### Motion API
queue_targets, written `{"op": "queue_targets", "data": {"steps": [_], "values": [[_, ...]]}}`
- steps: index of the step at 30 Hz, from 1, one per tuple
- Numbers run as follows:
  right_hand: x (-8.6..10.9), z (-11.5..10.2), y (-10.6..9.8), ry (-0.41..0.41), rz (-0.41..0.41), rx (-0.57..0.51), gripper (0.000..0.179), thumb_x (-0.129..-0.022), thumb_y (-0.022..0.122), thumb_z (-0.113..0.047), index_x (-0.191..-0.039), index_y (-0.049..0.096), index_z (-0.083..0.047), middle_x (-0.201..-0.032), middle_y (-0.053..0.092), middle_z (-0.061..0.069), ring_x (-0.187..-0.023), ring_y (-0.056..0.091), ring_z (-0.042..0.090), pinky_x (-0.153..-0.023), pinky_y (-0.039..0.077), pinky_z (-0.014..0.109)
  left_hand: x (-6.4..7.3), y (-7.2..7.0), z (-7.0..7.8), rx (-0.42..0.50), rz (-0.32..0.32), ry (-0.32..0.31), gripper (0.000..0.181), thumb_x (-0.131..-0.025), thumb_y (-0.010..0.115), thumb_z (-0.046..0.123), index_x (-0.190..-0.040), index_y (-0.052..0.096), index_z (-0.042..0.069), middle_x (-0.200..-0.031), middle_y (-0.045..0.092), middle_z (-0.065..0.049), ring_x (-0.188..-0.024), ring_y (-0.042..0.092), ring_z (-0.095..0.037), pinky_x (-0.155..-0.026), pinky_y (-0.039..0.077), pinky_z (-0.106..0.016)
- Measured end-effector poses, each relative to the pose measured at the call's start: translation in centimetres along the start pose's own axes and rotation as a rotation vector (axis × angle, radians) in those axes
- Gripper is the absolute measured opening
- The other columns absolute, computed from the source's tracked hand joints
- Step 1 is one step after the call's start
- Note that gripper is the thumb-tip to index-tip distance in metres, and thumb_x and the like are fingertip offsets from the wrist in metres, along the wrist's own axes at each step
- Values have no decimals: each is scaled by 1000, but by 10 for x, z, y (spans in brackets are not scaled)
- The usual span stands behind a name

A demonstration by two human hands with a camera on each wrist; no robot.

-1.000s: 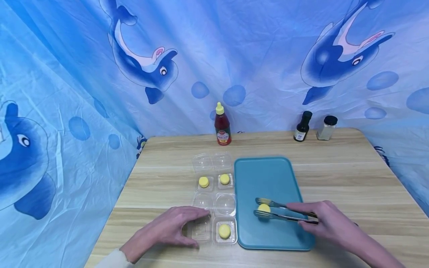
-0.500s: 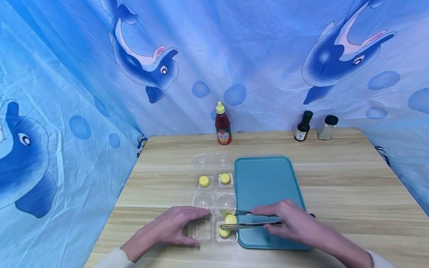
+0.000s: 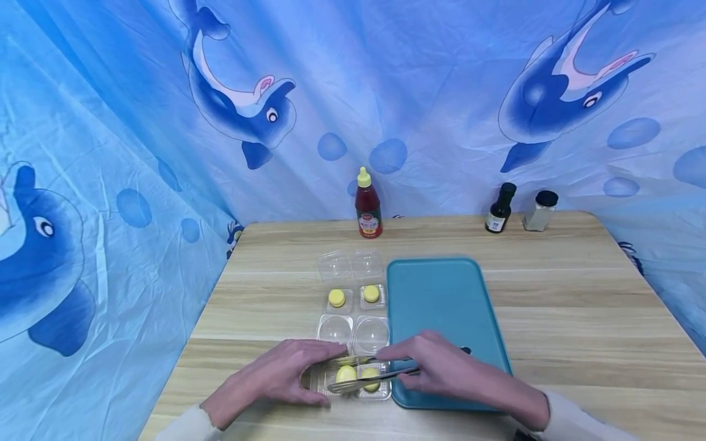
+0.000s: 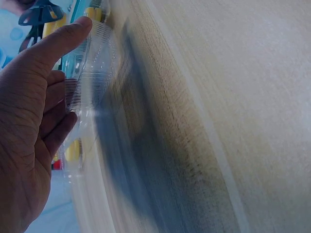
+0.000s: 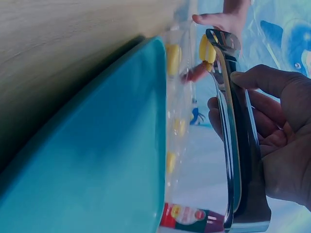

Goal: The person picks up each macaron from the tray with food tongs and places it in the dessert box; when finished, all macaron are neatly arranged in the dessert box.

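Wooden table [image 3: 551,306], right hand [image 3: 441,373] gripping tongs [image 3: 364,380], pastry [image 3: 346,373] half hidden, left wrist view blurred

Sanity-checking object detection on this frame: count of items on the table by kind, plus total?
Yellow cakes: 4
Clear plastic clamshell boxes: 2
Teal tray: 1
Metal tongs: 1
Red sauce bottle: 1
Dark bottle: 1
Shaker jar with black lid: 1
Total: 11
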State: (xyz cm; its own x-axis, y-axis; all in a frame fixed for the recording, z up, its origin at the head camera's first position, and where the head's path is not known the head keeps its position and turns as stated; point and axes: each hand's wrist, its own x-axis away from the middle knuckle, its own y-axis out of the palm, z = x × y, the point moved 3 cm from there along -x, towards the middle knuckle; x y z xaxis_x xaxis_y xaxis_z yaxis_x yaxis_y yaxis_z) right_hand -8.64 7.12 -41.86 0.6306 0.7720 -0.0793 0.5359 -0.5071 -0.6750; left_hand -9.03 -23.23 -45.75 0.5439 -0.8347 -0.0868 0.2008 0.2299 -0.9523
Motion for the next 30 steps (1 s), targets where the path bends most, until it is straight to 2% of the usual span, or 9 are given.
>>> {"op": "queue_targets", "data": {"steps": [5,12,20,30], "values": [[-14,-2,11,-85,8,50,53,-85,74,4,-134,75,-13,-128,74,-3,-83,63,-4,-71,55,13,-1,-1,0,20,-14,-24,87,-84,85,60,-153,58,14,-149,63,2,-131,64,-16,-107,57,-40],[-26,-2,20,-109,17,84,53,-83,75,4,-133,76,-14,-125,76,-5,-88,65,-4,-75,56,13,-1,-1,0,32,-28,-42,88,-83,86,60,-153,57,14,-149,63,1,-131,64,-17,-108,56,-41],[-31,0,24,-144,34,110,52,-80,75,6,-127,78,-16,-118,78,-5,-77,60,-5,-67,49,7,-1,0,0,57,-12,-42,88,-83,88,58,-151,59,12,-147,65,1,-130,64,-15,-108,55,-39],[-35,0,30,-144,25,127,41,-81,75,5,-112,78,-23,-103,78,-13,-69,55,-7,-59,46,7,-2,2,0,42,-7,-26,88,-83,87,59,-152,58,13,-148,64,2,-132,62,-16,-110,54,-39]]}}
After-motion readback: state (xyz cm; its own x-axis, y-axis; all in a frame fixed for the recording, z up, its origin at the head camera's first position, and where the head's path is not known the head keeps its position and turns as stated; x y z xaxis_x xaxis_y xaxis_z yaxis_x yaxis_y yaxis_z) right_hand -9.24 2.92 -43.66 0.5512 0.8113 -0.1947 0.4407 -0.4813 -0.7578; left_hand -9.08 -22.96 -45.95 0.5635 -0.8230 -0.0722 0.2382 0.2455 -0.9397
